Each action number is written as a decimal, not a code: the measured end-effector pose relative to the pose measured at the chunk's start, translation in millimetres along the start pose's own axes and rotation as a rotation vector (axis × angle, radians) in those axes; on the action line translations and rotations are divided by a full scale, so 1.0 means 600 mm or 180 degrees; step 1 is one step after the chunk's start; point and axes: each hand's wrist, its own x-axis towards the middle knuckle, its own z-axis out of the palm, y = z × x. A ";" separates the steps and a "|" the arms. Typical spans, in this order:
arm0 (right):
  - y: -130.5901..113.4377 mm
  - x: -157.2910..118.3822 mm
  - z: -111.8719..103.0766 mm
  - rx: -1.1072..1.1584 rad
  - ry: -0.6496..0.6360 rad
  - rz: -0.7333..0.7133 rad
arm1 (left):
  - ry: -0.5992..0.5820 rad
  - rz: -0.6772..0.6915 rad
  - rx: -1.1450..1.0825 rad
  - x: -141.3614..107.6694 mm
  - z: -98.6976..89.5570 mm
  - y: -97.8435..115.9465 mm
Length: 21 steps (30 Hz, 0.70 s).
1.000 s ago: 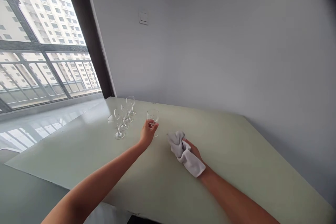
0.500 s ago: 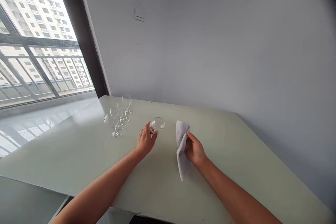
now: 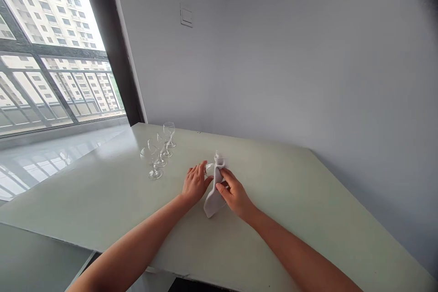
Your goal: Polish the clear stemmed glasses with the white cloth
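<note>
Tilted on its side above the table, a clear wine glass (image 3: 209, 170) is held by my left hand (image 3: 196, 183), its bowl turned to the right. My right hand (image 3: 236, 194) grips a pale grey cloth (image 3: 216, 194) and presses it against the open end of the bowl. Part of the cloth seems tucked at the rim, while a loose end hangs down toward the tabletop. The cloth hides the rim, and the left fingers cover the stem.
Several wine glasses (image 3: 155, 173) stand upright in a row on the pale green tabletop (image 3: 290, 219), left of my hands. Grey walls (image 3: 290, 54) border the table behind and right. A window (image 3: 51, 54) is at the left.
My right hand has moved left with the cloth, bringing it from beside the glass onto its rim. My left hand still holds the glass, now slightly further right in view.
</note>
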 end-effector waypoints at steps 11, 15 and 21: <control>0.051 -0.001 -0.011 0.1276 -0.0393 0.0968 | -0.0234 0.0644 0.0128 0.006 -0.006 0.016; 0.045 0.012 -0.017 0.1786 -0.0233 0.1199 | 0.0068 0.0657 0.0095 0.012 -0.016 0.013; 0.028 0.049 -0.037 0.2392 0.0075 0.1419 | 0.0248 0.0628 0.0150 0.032 -0.020 0.023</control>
